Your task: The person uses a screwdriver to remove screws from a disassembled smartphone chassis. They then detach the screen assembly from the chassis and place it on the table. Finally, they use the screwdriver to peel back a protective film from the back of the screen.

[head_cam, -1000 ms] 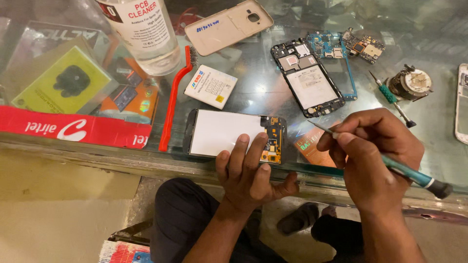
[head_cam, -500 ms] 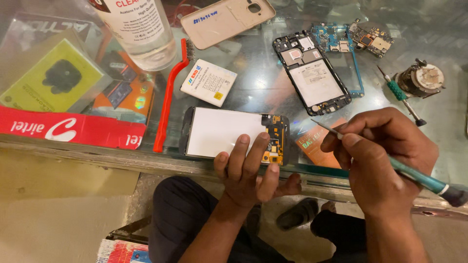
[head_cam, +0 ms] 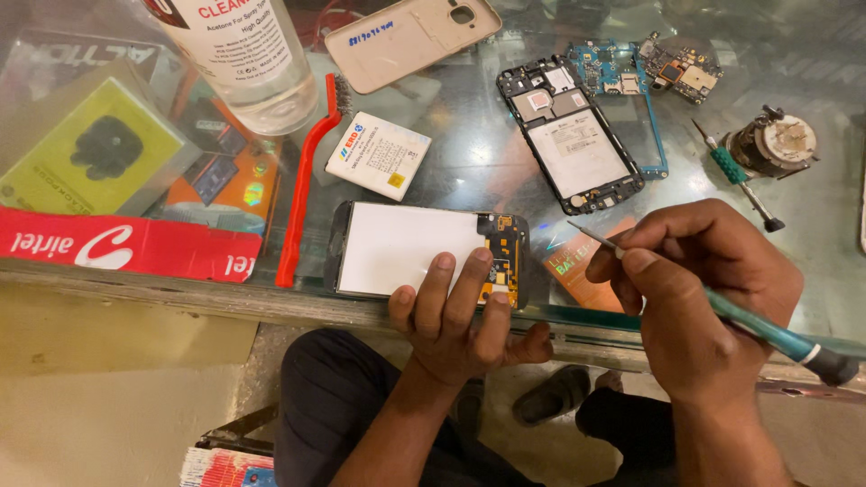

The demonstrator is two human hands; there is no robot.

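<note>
while the left hand (head_cam: 460,320) presses its fingers flat on the white-backed phone screen panel (head_cam: 424,250) at the glass bench (head_cam: 469,162) edge, the right hand (head_cam: 699,302) pinches a teal-handled screwdriver (head_cam: 722,311), tip just beside the panel.

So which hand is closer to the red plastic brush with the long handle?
Left. The left hand presses the phone screen panel beside the red plastic brush; the right hand, holding the teal screwdriver, is farther off.

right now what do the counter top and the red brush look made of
Counter top: looks like clear glass, glossy; it shows light reflections and the packets lying under it. Red brush: seems to be smooth moulded plastic with an even colour; its bristles are too small to tell.
</note>
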